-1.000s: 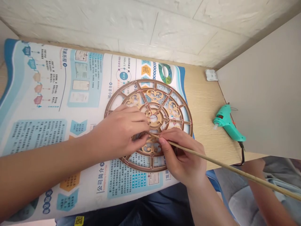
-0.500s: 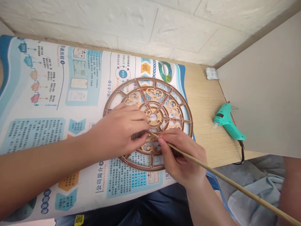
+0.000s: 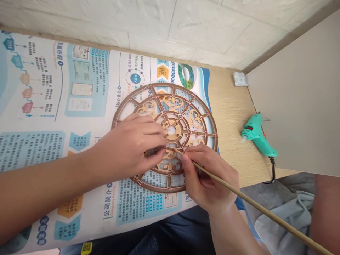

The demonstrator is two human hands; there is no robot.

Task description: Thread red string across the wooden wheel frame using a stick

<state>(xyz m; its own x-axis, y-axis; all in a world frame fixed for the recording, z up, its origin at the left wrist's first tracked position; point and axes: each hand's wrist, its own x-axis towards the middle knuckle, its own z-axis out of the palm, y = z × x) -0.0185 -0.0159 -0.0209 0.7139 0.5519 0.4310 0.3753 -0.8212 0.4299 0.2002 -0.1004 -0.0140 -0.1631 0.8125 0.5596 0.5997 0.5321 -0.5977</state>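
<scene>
A round brown openwork disc (image 3: 186,106) with golden scroll inlays lies flat on a printed blue-and-white poster (image 3: 66,102). My left hand (image 3: 130,145) rests on the disc's left half, fingers curled and pressed down beside the hub (image 3: 172,130). My right hand (image 3: 208,177) pinches a long thin bamboo stick (image 3: 255,205) near its tip. The tip touches the disc just below the hub, between the two hands. The stick's far end runs off the lower right of the view.
A teal hot glue gun (image 3: 256,136) with a black cord lies on the wooden desk (image 3: 233,113) to the right. A small white wad (image 3: 239,79) sits in the back corner. A grey partition (image 3: 297,99) bounds the right side, a white wall the back. Another person's arm (image 3: 325,209) shows at lower right.
My hands and the stick stay on the disc with hardly any shift. The view has drifted, so everything sits slightly higher and further left. The other person's arm has moved right.
</scene>
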